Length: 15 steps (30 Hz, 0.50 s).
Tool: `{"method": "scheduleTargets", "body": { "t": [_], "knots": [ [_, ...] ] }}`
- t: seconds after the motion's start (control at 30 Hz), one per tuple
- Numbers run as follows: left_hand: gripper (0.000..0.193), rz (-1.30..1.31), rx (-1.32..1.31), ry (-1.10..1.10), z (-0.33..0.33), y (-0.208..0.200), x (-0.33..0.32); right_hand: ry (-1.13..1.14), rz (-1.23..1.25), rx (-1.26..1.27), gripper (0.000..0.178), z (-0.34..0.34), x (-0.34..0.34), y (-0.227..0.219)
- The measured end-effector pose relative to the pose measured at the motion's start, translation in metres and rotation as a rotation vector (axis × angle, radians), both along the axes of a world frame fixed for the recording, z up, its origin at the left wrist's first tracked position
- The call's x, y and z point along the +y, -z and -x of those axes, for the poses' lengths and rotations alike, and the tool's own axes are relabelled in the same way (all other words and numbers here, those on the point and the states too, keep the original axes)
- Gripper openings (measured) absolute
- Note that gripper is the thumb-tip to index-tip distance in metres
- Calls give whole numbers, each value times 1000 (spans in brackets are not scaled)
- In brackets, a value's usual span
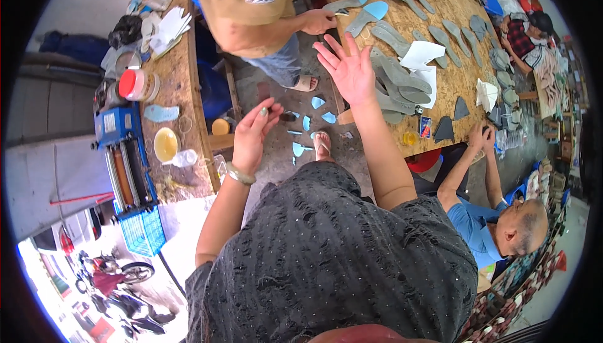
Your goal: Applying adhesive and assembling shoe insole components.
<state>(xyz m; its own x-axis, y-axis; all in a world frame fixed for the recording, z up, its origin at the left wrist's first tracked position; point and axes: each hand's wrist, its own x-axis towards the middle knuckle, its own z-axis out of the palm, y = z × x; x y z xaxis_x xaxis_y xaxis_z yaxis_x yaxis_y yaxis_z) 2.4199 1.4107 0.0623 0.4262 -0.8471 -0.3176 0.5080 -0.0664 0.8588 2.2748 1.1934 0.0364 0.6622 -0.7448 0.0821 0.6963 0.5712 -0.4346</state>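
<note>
My right hand (pixel 350 73) is held up with its palm showing and its fingers spread; nothing lies in it. It hovers by the near edge of the right-hand wooden table (pixel 449 13), closest to a stack of grey insoles (pixel 402 82). Over the gap between the two tables, my left hand (pixel 252 137) has its fingers loosely bent and a bangle (pixel 241 174) at the wrist. I see nothing held in it. Beyond my right hand, a grey insole with a light blue heel piece (pixel 370 16) lies near the table's edge.
The left workbench (pixel 195 101) bears a bowl of yellowish paste (pixel 166 144), a red-lidded jar (pixel 135 84) and a blue roller machine (pixel 116 126). Light blue scraps (pixel 329 117) litter the floor. A person in tan (pixel 251 4) stands ahead; another in blue (pixel 480 227) sits at right.
</note>
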Motion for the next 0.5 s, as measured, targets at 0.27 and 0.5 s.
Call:
{"method": "scheduleTargets", "body": {
  "t": [0.27, 0.5],
  "knots": [
    [30, 174, -427, -60, -6, -34, 50, -158, 9, -150, 71, -9, 143, -58],
    [16, 286, -655, -37, -5, -58, 133, -276, -93, -268, 72, -4, 255, -73]
  ]
}}
